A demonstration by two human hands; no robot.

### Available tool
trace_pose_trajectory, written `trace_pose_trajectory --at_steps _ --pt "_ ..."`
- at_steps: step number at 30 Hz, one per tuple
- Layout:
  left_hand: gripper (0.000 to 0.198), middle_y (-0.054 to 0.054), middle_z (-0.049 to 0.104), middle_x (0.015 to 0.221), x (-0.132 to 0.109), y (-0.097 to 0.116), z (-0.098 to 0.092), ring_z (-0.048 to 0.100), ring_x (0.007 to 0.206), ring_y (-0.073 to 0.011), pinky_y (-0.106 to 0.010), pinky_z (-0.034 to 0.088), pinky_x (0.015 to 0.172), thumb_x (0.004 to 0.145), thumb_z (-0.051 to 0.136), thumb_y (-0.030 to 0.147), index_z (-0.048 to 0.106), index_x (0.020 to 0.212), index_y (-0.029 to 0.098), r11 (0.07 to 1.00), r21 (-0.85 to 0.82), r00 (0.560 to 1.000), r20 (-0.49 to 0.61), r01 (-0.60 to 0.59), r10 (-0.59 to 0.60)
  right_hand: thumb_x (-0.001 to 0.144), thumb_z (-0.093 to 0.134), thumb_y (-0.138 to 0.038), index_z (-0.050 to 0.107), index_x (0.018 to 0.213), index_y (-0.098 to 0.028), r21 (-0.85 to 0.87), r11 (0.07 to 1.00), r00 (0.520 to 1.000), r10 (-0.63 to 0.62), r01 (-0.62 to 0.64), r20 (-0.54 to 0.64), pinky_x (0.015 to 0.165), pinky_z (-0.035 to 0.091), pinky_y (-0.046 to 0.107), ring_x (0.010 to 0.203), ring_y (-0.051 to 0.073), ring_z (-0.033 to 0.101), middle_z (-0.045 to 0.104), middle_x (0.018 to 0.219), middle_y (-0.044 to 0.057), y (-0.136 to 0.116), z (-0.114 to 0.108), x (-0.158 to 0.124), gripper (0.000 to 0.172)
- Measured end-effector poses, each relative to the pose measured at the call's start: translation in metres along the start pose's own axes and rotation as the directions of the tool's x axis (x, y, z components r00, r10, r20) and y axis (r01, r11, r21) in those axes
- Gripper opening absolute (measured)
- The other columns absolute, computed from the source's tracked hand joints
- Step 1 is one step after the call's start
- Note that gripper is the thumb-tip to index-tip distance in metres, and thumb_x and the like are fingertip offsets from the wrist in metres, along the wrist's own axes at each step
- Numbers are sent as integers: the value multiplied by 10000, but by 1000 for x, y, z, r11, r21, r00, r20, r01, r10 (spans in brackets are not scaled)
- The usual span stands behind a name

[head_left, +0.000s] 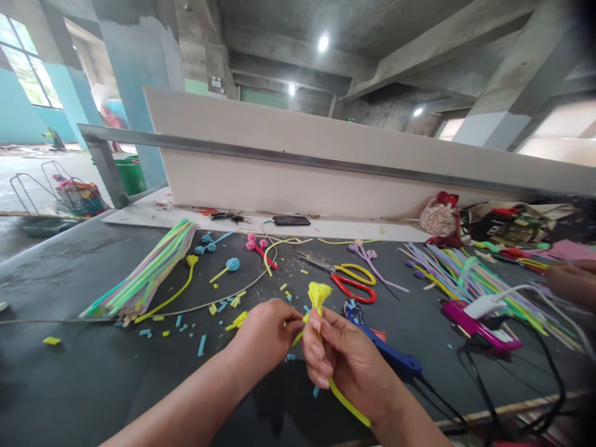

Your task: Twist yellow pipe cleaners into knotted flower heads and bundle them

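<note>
A yellow craft flower (319,294) on a long yellow stem stands upright in front of me. My right hand (347,351) pinches its stem just below the bloom, and the stem's tail hangs down past my palm. Close by on the left, my left hand (270,329) is closed, thumb and fingertips together at a short yellow strip (298,338) beside the stem. My fingers partly cover that strip. Under and beyond my right hand lies a blue glue gun (388,351). Scissors (351,279) with red and yellow handles rest behind the flower.
A bundle of pastel strips (149,273) lies left, and another bundle (470,279) right. Blue (233,265), pink (254,243) and purple (363,251) flower pieces lie behind, with scattered scraps. A magenta power strip (482,326) trails cables. Another person's hand (572,282) is far right.
</note>
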State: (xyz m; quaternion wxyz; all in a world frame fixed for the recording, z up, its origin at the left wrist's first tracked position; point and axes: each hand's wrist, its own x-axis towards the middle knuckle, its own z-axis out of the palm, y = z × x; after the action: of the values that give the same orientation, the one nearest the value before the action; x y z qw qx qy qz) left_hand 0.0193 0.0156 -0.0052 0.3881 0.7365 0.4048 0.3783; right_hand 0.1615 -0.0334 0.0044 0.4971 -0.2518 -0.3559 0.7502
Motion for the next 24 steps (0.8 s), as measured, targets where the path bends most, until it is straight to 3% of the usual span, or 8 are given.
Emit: trace_pose_trajectory --at_steps 3,7,10,13,16,19,22,24 --pt "145 -33 629 722 -2 10 -11 558 736 -173 -262 405 705 764 571 246 685 702 181 977 -214 1000 -29 -10 4 848 579 -281 542 769 -186 24 999 999 40 -41 35 419 364 201 439 72 394 528 594 -26 2 0 -2 129" --pt "216 -41 609 790 -6 17 -18 558 773 -164 -284 423 774 816 559 320 681 755 152 791 -602 973 227 113 33 844 586 -285 543 751 -179 60 995 995 81 -85 59 427 366 197 424 66 376 518 546 -32 5 4 -3 147" --pt "210 -54 590 830 -9 14 -15 568 795 -170 -290 438 782 769 635 326 677 692 134 716 -682 967 251 149 38 813 626 -321 548 726 -171 66 994 995 81 -85 66 456 400 221 417 66 380 527 530 -32 10 8 -3 190" --pt "246 -33 563 734 -9 10 -11 575 673 -150 -275 456 669 753 651 354 633 636 137 685 -699 959 284 204 4 814 610 -395 561 728 -164 0 997 995 80 -80 57 490 431 255 424 84 439 561 536 -13 11 5 -2 251" --pt "242 -7 540 654 -8 9 -12 542 578 -128 -259 438 593 774 624 372 628 689 145 684 -697 955 296 213 4 816 597 -430 618 792 -145 -315 942 994 111 -112 -21 582 446 276 556 130 570 631 661 35 2 -3 -1 287" --pt "222 -9 563 710 -6 12 -14 521 655 -115 -234 410 653 781 623 358 650 727 144 758 -639 976 217 131 14 776 657 -393 654 818 -170 -648 762 977 -126 -18 -175 621 428 259 650 140 558 618 721 15 -12 -11 0 227" --pt "263 -5 568 694 -7 17 -13 509 661 -112 -217 393 650 783 609 401 645 726 147 838 -522 969 243 160 -34 821 598 -408 625 1065 -246 -696 698 895 -403 166 -192 676 434 276 761 160 553 630 973 38 -20 -14 -3 294" --pt "284 -8 566 680 -7 19 -12 525 642 -115 -221 406 639 795 583 421 611 723 148 849 -495 958 285 183 -40 840 571 -409 602 1151 -267 -689 688 893 -429 226 -136 688 433 283 786 164 543 612 1057 48 -21 -13 -6 343"
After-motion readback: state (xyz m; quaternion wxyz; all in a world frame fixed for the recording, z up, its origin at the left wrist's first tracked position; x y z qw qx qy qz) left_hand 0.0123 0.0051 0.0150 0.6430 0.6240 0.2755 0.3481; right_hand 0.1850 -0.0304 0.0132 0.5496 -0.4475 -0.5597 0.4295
